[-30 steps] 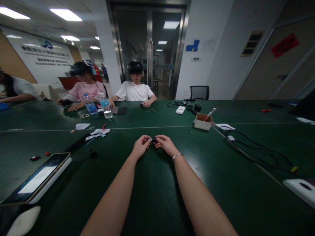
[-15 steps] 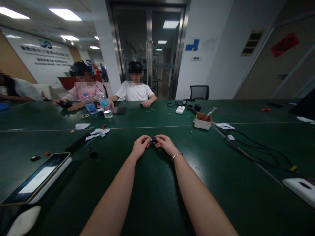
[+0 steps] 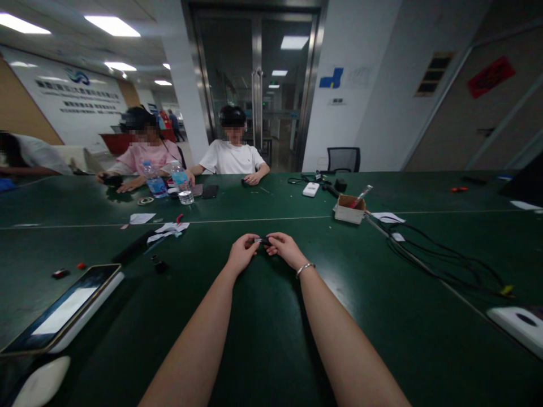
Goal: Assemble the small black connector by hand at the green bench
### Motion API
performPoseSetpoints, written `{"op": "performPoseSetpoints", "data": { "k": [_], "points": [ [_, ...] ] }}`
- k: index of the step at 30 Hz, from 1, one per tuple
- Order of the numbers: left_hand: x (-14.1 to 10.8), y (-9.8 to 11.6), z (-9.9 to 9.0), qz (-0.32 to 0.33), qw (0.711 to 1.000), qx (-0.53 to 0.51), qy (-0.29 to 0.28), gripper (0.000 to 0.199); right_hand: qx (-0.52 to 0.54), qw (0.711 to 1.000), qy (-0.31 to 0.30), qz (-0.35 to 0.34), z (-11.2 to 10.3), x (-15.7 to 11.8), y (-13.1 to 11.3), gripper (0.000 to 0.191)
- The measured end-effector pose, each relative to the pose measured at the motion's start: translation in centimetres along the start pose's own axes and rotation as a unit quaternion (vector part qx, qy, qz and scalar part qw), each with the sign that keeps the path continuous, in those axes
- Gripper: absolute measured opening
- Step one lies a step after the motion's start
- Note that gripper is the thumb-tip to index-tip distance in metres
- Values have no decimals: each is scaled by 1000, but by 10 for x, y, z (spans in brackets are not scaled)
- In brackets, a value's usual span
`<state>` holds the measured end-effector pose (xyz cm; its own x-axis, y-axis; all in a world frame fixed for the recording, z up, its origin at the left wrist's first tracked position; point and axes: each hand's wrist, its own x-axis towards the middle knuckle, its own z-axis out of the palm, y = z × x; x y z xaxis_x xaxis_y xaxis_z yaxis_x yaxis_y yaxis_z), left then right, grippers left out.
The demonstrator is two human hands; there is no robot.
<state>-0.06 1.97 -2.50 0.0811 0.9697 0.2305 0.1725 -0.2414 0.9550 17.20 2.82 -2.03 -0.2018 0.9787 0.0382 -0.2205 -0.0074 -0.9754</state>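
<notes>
Both of my hands meet over the middle of the green table [image 3: 271, 322], holding a small black stick with a silvery end [image 3: 263, 241], which looks like a USB stick. Fingers of my left hand [image 3: 243, 252] are pinched at its silvery end. My right hand [image 3: 285, 249], with a bracelet [image 3: 305, 270] at the wrist, grips the black end between thumb and fingers. Part of the stick is hidden behind the fingertips. To the left of my hands stands a small black cylindrical piece [image 3: 158, 264].
A phone [image 3: 68, 305] leans on a white block at left, near a white mouse [image 3: 42, 381]. Paper scraps [image 3: 169, 228] lie beyond. An open box [image 3: 349, 210] and black cables [image 3: 441, 265] are at right. Across the table sit people, by two water bottles [image 3: 182, 183].
A little more of the stick's silvery end shows between my fingertips. My arms have hardly moved.
</notes>
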Motion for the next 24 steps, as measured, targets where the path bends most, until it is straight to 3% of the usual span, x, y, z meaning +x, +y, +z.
{"op": "performPoseSetpoints", "data": {
  "k": [11, 24],
  "points": [
    [-1, 3, -1, -5, 999, -45, -25, 29, 4, 1000, -5, -1, -1, 0, 0, 13],
    [0, 0, 1, -1, 999, -32, 14, 22, -8, 1000, 0, 3, 1, 0, -2, 11]
  ]
}}
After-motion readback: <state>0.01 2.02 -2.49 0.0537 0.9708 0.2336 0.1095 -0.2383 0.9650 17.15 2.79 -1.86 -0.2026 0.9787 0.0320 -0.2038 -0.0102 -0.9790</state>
